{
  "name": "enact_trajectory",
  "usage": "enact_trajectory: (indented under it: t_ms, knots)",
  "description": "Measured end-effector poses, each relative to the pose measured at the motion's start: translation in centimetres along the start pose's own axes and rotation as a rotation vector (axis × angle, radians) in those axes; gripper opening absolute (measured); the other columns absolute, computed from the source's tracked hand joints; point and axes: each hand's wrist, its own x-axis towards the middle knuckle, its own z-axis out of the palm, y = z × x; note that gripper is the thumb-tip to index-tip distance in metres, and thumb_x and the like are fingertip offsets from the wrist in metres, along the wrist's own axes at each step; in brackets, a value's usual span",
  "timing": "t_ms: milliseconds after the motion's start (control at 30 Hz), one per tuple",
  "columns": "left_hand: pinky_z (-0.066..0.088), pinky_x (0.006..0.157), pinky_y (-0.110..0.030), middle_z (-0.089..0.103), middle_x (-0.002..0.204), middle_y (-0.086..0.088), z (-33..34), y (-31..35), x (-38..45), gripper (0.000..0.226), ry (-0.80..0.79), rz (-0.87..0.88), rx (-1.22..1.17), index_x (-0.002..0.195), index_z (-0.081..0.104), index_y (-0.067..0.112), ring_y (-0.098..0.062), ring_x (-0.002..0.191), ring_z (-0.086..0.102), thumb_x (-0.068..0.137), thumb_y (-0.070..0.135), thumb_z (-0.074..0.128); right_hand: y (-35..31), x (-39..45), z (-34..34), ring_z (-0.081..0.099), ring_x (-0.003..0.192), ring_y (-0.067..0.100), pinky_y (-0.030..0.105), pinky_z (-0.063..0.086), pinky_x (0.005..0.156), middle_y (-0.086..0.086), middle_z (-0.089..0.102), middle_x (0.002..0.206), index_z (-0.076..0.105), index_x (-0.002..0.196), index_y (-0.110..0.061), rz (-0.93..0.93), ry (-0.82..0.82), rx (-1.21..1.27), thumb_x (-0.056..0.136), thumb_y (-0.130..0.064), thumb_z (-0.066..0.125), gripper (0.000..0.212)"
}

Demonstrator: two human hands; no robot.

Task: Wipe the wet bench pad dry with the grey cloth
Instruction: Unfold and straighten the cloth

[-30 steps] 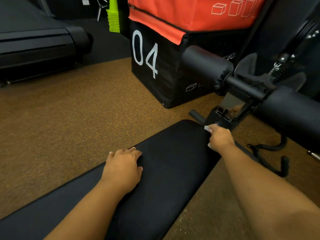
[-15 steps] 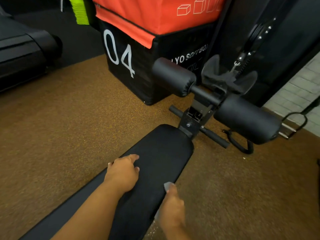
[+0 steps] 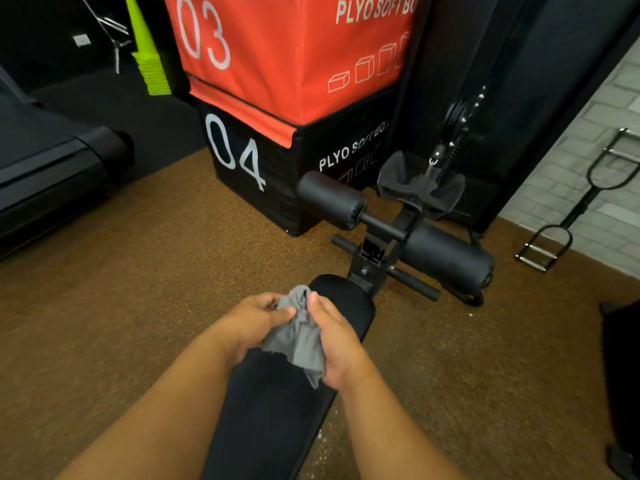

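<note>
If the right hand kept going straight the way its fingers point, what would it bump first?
Probably the grey cloth the right hand already holds, then the far end of the black bench pad; beyond that, likely the bench's metal post. Depth is hard to judge.

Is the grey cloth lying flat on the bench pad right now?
No, the grey cloth is bunched up between the left hand and right hand, held above the bench pad.

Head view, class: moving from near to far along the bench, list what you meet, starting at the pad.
Bench pad → grey cloth held in both hands → roller pads → black box marked 04 → orange box marked 03.
</note>
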Motion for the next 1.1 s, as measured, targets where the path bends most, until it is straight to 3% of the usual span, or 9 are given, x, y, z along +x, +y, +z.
enact_trajectory:
  t_ms: [100, 267, 367, 500, 600, 667, 800, 933, 1100]
  knots:
    - [0.048, 0.049, -0.026, 0.070, 0.073, -0.007, -0.9, 3.8, -3.7, 0.007, 0.062, 0.070, 0.073, 0.086, 0.064, 0.009, -0.015, 0.059, 0.065, 0.082, 0.009, 0.070, -3.3, -3.1, 2.2, 0.068, 0.096, 0.029, 0.046, 0.055, 0.085, 0.014, 0.070, 0.105, 0.059, 0.109, -0.013, -0.089, -0.069, -0.116, 0.078, -0.019, 0.076, 0.036]
    - [0.051, 0.074, -0.037, 0.069, 0.087, -0.009, -1.9, 10.3, -11.5, 0.009, -0.060, 0.201, 0.042, 0.091, 0.064, 0.011, -0.022, 0.080, 0.063, 0.086, 0.017, 0.065, -8.9, -8.5, 5.5, 0.068, 0.095, 0.026, 0.047, 0.055, 0.085, 0.010, 0.071, 0.100, 0.059, 0.103, -0.014, -0.268, -0.027, -0.297, 0.080, -0.010, 0.072, 0.027]
    - [0.046, 0.070, -0.031, 0.063, 0.082, -0.004, -1.8, 13.2, -16.2, 0.003, -0.134, 0.328, 0.057, 0.088, 0.060, 0.013, -0.018, 0.075, 0.056, 0.090, 0.015, 0.058, -11.8, -11.9, 6.9, 0.066, 0.099, 0.026, 0.046, 0.054, 0.088, 0.007, 0.071, 0.102, 0.066, 0.103, -0.025, -0.325, -0.067, -0.359, 0.088, -0.017, 0.063, 0.017]
    - [0.042, 0.065, -0.027, 0.057, 0.075, -0.001, -1.2, 16.1, -20.8, 0.007, -0.173, 0.437, 0.031, 0.081, 0.057, 0.015, -0.014, 0.069, 0.050, 0.088, 0.018, 0.058, -14.9, -16.4, 7.7, 0.066, 0.095, 0.029, 0.043, 0.054, 0.084, 0.016, 0.067, 0.101, 0.057, 0.110, -0.024, -0.426, -0.055, -0.382, 0.085, -0.019, 0.068, 0.028]
    - [0.040, 0.066, -0.029, 0.053, 0.077, -0.005, -0.7, 18.1, -23.1, 0.015, -0.153, 0.477, -0.002, 0.081, 0.055, 0.014, -0.016, 0.069, 0.047, 0.088, 0.027, 0.059, -16.5, -19.3, 8.1, 0.062, 0.075, 0.017, 0.032, 0.051, 0.066, 0.004, 0.065, 0.082, 0.057, 0.090, -0.017, -0.466, -0.045, -0.397, 0.091, -0.020, 0.061, 0.005]
    - [0.040, 0.072, -0.034, 0.054, 0.085, -0.011, -0.3, 19.3, -24.3, 0.021, -0.145, 0.496, 0.000, 0.087, 0.056, 0.014, -0.022, 0.077, 0.047, 0.087, 0.034, 0.062, -17.5, -21.2, 8.6, 0.058, 0.067, 0.008, 0.025, 0.048, 0.058, 0.000, 0.061, 0.081, 0.056, 0.087, -0.017, -0.502, -0.033, -0.428, 0.094, -0.024, 0.056, 0.010]
    - [0.040, 0.070, -0.038, 0.054, 0.075, -0.008, 1.0, 21.2, -25.7, 0.026, -0.031, 0.547, 0.021, 0.073, 0.053, 0.018, -0.021, 0.072, 0.048, 0.089, 0.038, 0.060, -19.0, -24.5, 9.4, 0.058, 0.087, 0.015, 0.039, 0.053, 0.079, -0.001, 0.054, 0.095, 0.051, 0.098, -0.025, -0.602, -0.133, -0.422, 0.082, -0.044, 0.067, 0.029]
    - [0.039, 0.076, -0.042, 0.054, 0.076, -0.010, 2.2, 22.4, -26.6, 0.028, 0.020, 0.581, -0.021, 0.069, 0.056, 0.021, -0.025, 0.080, 0.047, 0.086, 0.041, 0.063, -19.7, -26.3, 10.4, 0.062, 0.099, 0.019, 0.041, 0.055, 0.082, 0.000, 0.058, 0.112, 0.045, 0.107, -0.035, -0.670, -0.218, -0.769, 0.062, -0.030, 0.085, 0.060]
    - [0.044, 0.077, -0.042, 0.058, 0.077, -0.011, 2.8, 23.5, -27.0, 0.030, 0.088, 0.591, -0.114, 0.073, 0.056, 0.017, -0.025, 0.080, 0.053, 0.089, 0.042, 0.060, -20.5, -27.2, 10.7, 0.062, 0.083, 0.021, 0.031, 0.053, 0.067, 0.012, 0.063, 0.101, 0.051, 0.102, -0.028, -0.721, -0.122, -0.816, 0.074, -0.018, 0.079, 0.040]
